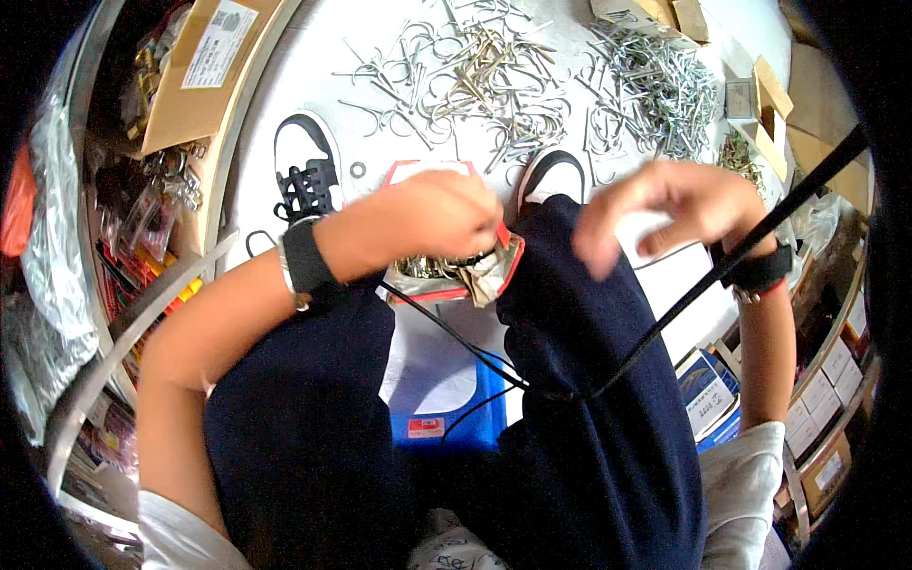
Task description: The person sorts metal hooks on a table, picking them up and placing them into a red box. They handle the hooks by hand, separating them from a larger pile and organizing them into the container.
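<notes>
My left hand [446,214] is closed just above a small red-edged box [514,264] between my knees. Its fingers curl away from view, so whatever they hold is hidden. Small metal pieces [425,267] and crumpled brownish paper [486,278] show in the box under that hand. Over my right knee hovers my right hand [670,214], blurred, its bent fingers apart and nothing visible in them. Beyond my feet, hook-shaped metal pieces lie loose on the white floor: a mixed brass and silver pile [494,76] and a denser silver pile [660,90].
A black cord [722,271] crosses in front of my right wrist and over my lap. Shelves with a cardboard box [204,71] and bagged parts stand at left. Open cartons [771,104] and booklets [708,394] are at right. Something blue [451,423] lies between my legs.
</notes>
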### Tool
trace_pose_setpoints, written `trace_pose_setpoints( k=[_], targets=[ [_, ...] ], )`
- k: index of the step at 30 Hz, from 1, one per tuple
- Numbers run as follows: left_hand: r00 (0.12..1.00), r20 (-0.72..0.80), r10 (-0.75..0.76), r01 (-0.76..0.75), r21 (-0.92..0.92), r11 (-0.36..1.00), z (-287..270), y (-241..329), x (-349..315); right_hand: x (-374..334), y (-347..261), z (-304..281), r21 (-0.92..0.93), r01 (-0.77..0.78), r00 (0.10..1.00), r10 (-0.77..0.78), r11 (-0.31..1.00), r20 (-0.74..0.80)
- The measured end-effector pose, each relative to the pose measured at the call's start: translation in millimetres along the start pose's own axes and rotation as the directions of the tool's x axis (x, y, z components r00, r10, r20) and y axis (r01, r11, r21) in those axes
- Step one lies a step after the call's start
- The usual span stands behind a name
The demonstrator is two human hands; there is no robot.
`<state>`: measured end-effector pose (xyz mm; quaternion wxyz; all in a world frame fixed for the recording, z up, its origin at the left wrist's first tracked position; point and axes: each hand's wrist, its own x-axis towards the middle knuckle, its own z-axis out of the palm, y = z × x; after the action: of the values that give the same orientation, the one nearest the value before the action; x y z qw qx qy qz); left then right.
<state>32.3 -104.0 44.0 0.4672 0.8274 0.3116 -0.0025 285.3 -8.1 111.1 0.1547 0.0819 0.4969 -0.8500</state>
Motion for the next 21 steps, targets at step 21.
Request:
trace_pose_setpoints(
  k=[21],
  targets=[
    [0.879,-0.476,-0.01,0.161,0.277,0.947,-15.6,-108.6,41.3,84.1,63.0,-113.2,-0.629,-0.699,0.334,-0.623,0.339,-0.707]
  ],
)
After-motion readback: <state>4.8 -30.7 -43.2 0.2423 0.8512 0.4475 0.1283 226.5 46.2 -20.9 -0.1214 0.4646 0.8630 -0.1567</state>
